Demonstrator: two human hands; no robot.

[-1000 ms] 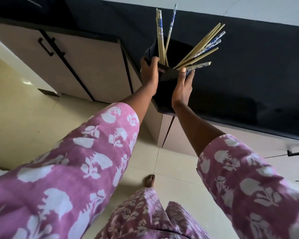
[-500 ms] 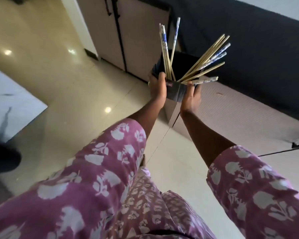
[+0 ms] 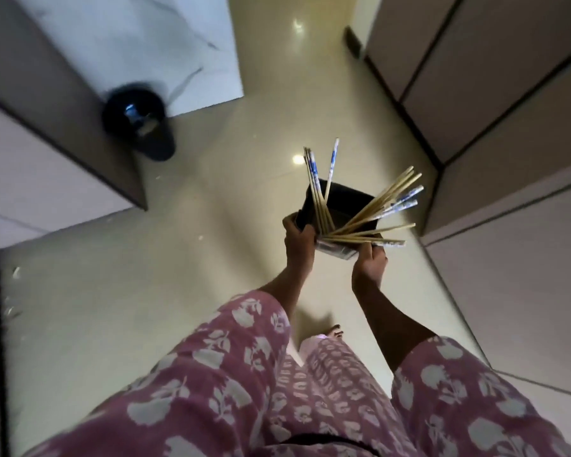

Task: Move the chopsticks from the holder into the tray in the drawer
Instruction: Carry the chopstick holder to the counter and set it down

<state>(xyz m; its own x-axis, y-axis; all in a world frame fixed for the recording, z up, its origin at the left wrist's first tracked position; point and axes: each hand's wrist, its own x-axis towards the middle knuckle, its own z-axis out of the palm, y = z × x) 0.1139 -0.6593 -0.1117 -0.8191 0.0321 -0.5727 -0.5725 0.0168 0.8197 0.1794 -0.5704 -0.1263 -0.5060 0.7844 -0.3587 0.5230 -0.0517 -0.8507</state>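
I carry a black holder (image 3: 343, 201) in front of me above the cream floor. Several chopsticks (image 3: 373, 211) stick out of it, some plain bamboo, some with blue-and-white tops, fanned to the left and right. My left hand (image 3: 299, 240) grips the holder's near left edge. My right hand (image 3: 369, 263) grips its near right corner from below. No drawer or tray is in view.
Beige cabinet fronts (image 3: 495, 103) run along the right side. A white marble-topped counter (image 3: 135, 41) with a dark side panel stands at the upper left, and a black round bin (image 3: 137, 122) sits by it. My bare foot (image 3: 333, 333) shows on the glossy floor below the holder.
The view has swung left, away from the dark countertop and towards the open floor. Both hands kept hold of the holder and carried it along.
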